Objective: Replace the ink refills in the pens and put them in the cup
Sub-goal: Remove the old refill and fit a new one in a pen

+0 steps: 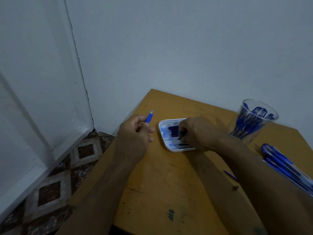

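Observation:
My left hand [135, 133] grips a blue pen [149, 117] whose tip end points up and away, just left of a white tray [163, 133]. Several dark ink refills [173, 130] lie in that tray. My right hand [194, 133] reaches into the tray with its fingers curled down among the refills; the fingertips are hidden, so whether they pinch one is unclear. A clear cup [254, 119] with several blue pens stands at the back right. A pile of blue pens [284, 165] lies at the right edge.
The wooden table [166, 184] stands in a corner against a pale wall. A small blue piece [230, 175] and a tiny brown bit [235, 187] lie on the table near my right forearm. A patterned tile floor [67, 167] and white door frame lie to the left.

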A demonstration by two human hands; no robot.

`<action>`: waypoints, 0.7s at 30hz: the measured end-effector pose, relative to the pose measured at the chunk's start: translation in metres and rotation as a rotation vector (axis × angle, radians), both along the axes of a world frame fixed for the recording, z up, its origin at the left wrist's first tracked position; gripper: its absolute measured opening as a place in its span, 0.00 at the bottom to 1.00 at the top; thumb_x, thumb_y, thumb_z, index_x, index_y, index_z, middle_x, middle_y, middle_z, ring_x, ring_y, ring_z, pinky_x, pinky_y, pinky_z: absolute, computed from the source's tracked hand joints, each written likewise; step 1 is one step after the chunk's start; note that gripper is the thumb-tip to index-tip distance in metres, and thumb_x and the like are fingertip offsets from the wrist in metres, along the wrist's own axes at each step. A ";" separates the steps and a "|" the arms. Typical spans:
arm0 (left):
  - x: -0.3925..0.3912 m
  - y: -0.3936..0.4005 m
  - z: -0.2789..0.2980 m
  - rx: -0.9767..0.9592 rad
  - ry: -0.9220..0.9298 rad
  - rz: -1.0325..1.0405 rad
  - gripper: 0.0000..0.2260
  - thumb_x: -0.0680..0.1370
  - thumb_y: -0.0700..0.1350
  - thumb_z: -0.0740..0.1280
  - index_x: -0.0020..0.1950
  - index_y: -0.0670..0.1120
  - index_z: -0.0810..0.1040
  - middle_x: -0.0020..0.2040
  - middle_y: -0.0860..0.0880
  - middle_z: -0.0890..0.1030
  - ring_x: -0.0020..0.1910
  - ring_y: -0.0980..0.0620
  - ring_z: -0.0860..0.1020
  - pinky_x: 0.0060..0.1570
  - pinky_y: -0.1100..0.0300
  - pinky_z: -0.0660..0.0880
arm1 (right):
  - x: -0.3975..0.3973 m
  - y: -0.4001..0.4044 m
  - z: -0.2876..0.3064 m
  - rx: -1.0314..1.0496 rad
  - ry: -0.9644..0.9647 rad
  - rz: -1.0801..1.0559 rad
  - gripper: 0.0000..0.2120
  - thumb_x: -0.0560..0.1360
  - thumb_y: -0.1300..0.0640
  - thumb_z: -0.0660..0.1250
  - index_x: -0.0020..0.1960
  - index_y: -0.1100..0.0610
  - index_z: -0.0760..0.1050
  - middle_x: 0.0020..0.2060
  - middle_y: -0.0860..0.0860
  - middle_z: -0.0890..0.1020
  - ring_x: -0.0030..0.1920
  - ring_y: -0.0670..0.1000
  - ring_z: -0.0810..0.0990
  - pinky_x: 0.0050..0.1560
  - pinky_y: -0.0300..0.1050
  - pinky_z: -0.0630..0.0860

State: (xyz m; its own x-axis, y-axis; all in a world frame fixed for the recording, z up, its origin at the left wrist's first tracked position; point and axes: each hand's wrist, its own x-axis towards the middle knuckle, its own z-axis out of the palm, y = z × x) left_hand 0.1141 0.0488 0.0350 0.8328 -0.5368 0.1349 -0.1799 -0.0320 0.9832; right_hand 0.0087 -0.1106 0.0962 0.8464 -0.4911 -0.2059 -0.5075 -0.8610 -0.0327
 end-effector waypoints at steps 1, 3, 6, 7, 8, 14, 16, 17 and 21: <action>-0.002 -0.002 0.000 -0.009 -0.006 -0.020 0.10 0.83 0.41 0.63 0.52 0.57 0.76 0.41 0.53 0.85 0.33 0.50 0.82 0.38 0.44 0.81 | -0.003 -0.001 0.001 -0.001 -0.026 0.004 0.09 0.78 0.54 0.71 0.57 0.51 0.80 0.55 0.49 0.82 0.49 0.48 0.77 0.37 0.35 0.67; -0.009 -0.005 0.001 -0.036 -0.017 -0.059 0.09 0.83 0.40 0.63 0.53 0.55 0.77 0.41 0.52 0.85 0.32 0.49 0.81 0.36 0.46 0.80 | -0.014 -0.001 0.002 -0.021 -0.075 0.023 0.07 0.79 0.53 0.70 0.57 0.50 0.79 0.55 0.49 0.82 0.52 0.50 0.78 0.39 0.38 0.69; -0.022 -0.014 0.001 -0.097 -0.012 -0.111 0.08 0.82 0.38 0.63 0.56 0.50 0.79 0.41 0.49 0.85 0.31 0.50 0.79 0.30 0.57 0.76 | -0.035 -0.004 0.003 -0.034 -0.179 0.054 0.09 0.80 0.52 0.67 0.59 0.48 0.74 0.53 0.50 0.82 0.51 0.51 0.78 0.42 0.43 0.74; -0.028 -0.017 0.001 -0.113 -0.009 -0.133 0.08 0.83 0.37 0.63 0.57 0.48 0.79 0.41 0.48 0.85 0.30 0.50 0.79 0.30 0.60 0.74 | -0.044 -0.005 0.004 0.014 -0.231 0.057 0.10 0.81 0.53 0.67 0.61 0.47 0.71 0.52 0.51 0.81 0.49 0.51 0.77 0.42 0.43 0.75; -0.033 -0.021 0.001 -0.126 -0.010 -0.157 0.09 0.83 0.37 0.63 0.58 0.47 0.79 0.41 0.47 0.85 0.30 0.50 0.78 0.29 0.61 0.73 | -0.054 -0.006 0.005 0.067 -0.282 0.063 0.11 0.81 0.54 0.66 0.62 0.47 0.69 0.51 0.51 0.80 0.48 0.49 0.77 0.40 0.40 0.74; -0.073 -0.039 0.000 -0.173 -0.018 -0.331 0.09 0.82 0.35 0.63 0.59 0.44 0.79 0.41 0.44 0.84 0.28 0.49 0.74 0.29 0.61 0.72 | -0.122 -0.007 0.014 0.412 -0.578 -0.022 0.10 0.82 0.62 0.64 0.53 0.49 0.81 0.43 0.42 0.85 0.44 0.39 0.81 0.42 0.33 0.75; -0.087 -0.043 -0.002 -0.161 -0.008 -0.383 0.09 0.82 0.35 0.64 0.58 0.44 0.79 0.40 0.44 0.84 0.28 0.48 0.74 0.30 0.59 0.72 | -0.144 -0.007 0.010 0.535 -0.637 -0.072 0.12 0.79 0.67 0.66 0.53 0.51 0.82 0.41 0.43 0.86 0.42 0.43 0.83 0.44 0.38 0.80; -0.094 -0.045 -0.003 -0.148 -0.006 -0.407 0.09 0.82 0.35 0.63 0.58 0.45 0.79 0.40 0.44 0.84 0.29 0.49 0.74 0.30 0.59 0.73 | -0.153 -0.007 0.008 0.559 -0.665 -0.091 0.13 0.78 0.69 0.68 0.52 0.52 0.81 0.40 0.44 0.86 0.43 0.44 0.84 0.46 0.40 0.81; -0.118 -0.051 -0.008 -0.083 -0.017 -0.484 0.10 0.82 0.35 0.64 0.55 0.48 0.80 0.40 0.46 0.84 0.29 0.52 0.75 0.29 0.65 0.71 | -0.181 -0.007 -0.010 0.599 -0.891 -0.207 0.05 0.76 0.65 0.72 0.47 0.57 0.79 0.35 0.51 0.85 0.38 0.50 0.85 0.39 0.42 0.81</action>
State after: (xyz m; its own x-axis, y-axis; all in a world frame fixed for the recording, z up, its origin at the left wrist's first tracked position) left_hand -0.0042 -0.0018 0.0273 0.4873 -0.8487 0.2055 -0.1708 0.1381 0.9756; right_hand -0.1719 -0.1176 0.0865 0.7230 -0.6652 0.1866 -0.2268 -0.4837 -0.8453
